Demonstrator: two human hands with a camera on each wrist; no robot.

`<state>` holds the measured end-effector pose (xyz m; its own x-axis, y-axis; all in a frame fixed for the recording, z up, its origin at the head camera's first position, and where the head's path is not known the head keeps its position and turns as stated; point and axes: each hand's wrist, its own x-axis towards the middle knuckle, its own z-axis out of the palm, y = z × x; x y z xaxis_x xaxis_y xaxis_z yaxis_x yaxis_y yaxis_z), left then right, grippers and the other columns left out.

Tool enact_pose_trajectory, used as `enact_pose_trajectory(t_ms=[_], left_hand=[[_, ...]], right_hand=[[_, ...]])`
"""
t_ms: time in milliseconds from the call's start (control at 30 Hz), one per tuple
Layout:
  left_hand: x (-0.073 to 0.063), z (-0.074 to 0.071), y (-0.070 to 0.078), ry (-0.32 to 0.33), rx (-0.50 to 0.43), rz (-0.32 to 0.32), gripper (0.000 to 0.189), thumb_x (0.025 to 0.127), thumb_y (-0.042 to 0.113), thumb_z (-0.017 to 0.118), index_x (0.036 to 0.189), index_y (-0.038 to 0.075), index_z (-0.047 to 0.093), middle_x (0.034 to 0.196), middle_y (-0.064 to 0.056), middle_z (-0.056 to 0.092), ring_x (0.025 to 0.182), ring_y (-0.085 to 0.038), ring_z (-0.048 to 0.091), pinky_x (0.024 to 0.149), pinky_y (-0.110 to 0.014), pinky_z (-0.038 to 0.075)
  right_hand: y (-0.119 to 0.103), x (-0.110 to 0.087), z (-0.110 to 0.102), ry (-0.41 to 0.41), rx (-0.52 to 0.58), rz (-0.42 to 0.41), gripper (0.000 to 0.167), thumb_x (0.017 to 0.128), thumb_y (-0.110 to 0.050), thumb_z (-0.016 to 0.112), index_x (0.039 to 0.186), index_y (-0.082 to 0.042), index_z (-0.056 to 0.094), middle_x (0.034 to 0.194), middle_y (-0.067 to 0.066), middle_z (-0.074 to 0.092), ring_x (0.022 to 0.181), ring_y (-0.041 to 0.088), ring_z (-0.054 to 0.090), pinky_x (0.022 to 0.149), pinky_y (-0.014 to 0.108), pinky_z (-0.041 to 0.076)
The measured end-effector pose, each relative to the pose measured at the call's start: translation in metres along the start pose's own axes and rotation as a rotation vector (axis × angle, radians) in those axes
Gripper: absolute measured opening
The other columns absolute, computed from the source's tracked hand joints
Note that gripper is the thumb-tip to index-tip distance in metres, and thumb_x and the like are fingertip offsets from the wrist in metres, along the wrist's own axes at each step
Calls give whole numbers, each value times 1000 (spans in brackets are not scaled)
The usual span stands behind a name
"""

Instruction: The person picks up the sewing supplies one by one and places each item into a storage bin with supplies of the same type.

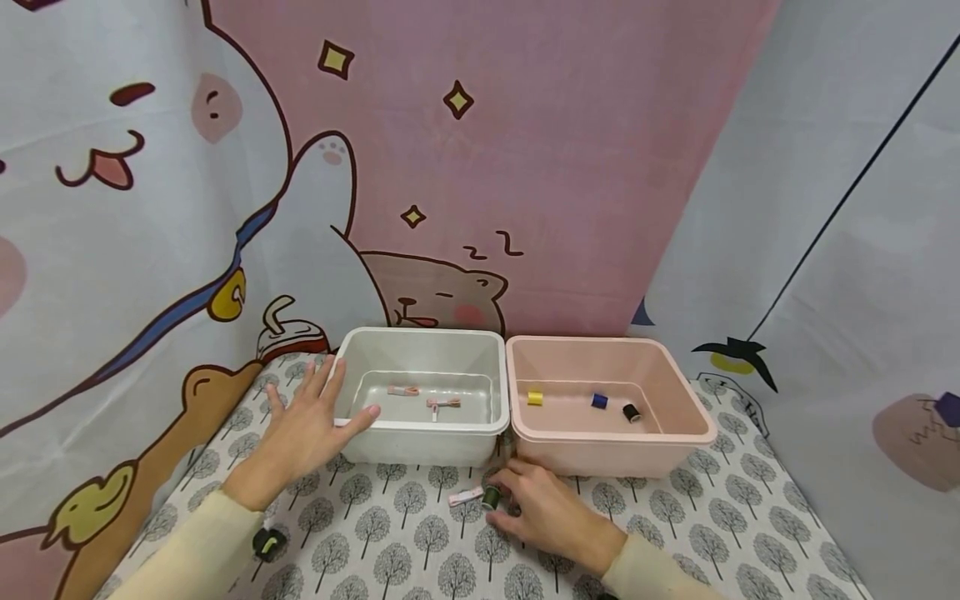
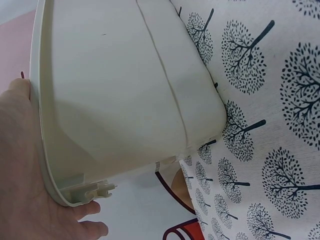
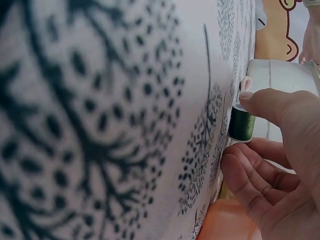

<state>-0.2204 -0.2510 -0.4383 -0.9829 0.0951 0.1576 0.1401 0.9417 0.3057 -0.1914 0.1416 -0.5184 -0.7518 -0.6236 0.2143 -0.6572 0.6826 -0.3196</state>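
My right hand (image 1: 543,508) is on the patterned cloth in front of the bins, pinching a spool of dark green thread (image 3: 242,123) between thumb and fingers. The thumb touches one end of the spool. Just left of the spool lies a small pink-and-white strip (image 1: 466,497) with a looped end. My left hand (image 1: 303,421) rests with spread fingers on the left rim of the white bin (image 1: 420,446). Two similar pink strips (image 1: 403,390) lie inside that bin. The pink bin (image 1: 600,454) beside it holds a yellow spool (image 1: 535,398), a blue spool (image 1: 599,401) and a black spool (image 1: 632,412).
The two bins stand side by side at the back of the table, against a cartoon-printed curtain (image 1: 525,167). A tree-patterned cloth (image 1: 408,542) covers the table. A dark object with a yellow-green mark (image 1: 268,543) is by the left wrist.
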Motion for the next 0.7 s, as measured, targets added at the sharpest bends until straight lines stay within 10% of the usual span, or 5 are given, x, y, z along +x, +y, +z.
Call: enact_pose_trajectory(t_ms=[700], left_hand=[[-1,0,0,-1,-1,-3,115,111,87,46,187,5,18,195,-25,12,181,-56,10,128,-99,-11]], right_hand=[[0,-1,3,4,110,11,31,97,-22,97,122,-7,85,108,-3,79,90,-3,71,80,15,65]])
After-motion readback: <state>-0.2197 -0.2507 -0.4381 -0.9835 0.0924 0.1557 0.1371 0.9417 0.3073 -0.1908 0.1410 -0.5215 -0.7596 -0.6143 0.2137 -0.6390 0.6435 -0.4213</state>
